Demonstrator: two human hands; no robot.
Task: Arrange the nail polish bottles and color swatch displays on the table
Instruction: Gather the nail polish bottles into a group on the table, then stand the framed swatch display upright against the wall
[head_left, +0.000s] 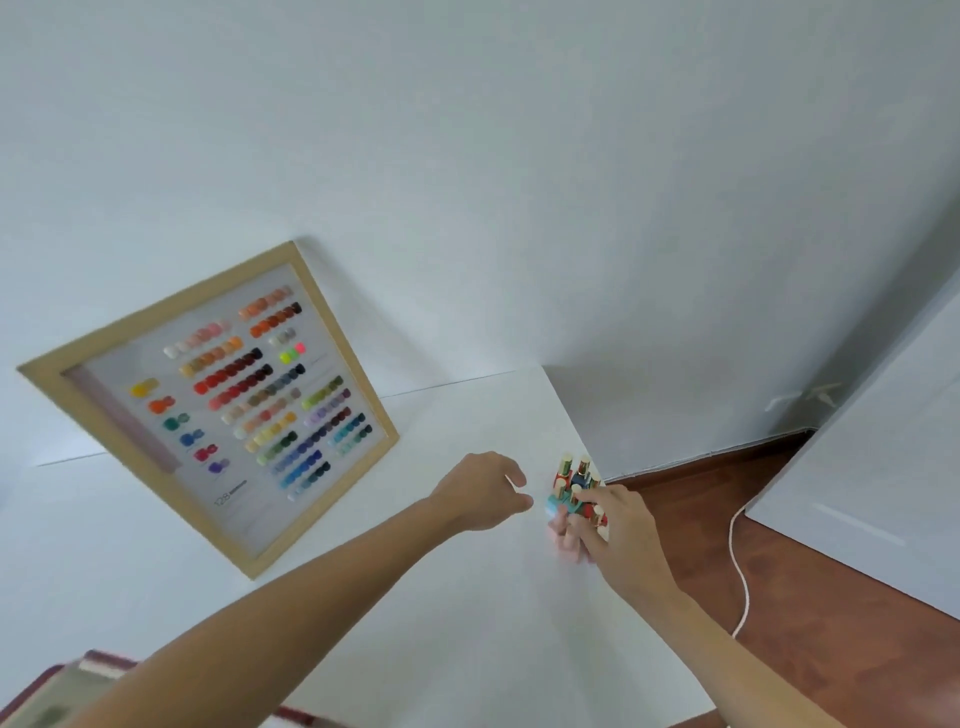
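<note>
Grouping step: right hand (605, 525) fingers spread against nail polish bottles (576, 483) at table (441, 597) far-right corner, left hand (485, 499) loosely curled, empty; next, nudge cluster inward.

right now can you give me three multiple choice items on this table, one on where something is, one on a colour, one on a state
1. Where does the cluster of nail polish bottles stand?
A. near the table's right edge
B. inside the frame
C. on the floor

2. What colour is the frame of the swatch display?
A. black
B. light wood
C. red

3. How is the left hand?
A. gripping the display
B. flat on the floor
C. loosely curled beside the bottles, holding nothing that shows

Answers: 1 A, the bottles sit by the white table edge, above the brown floor. 2 B, the border is pale tan wood. 3 C, its fingers are bent and nothing shows in them, while the right hand touches the bottles.
</note>
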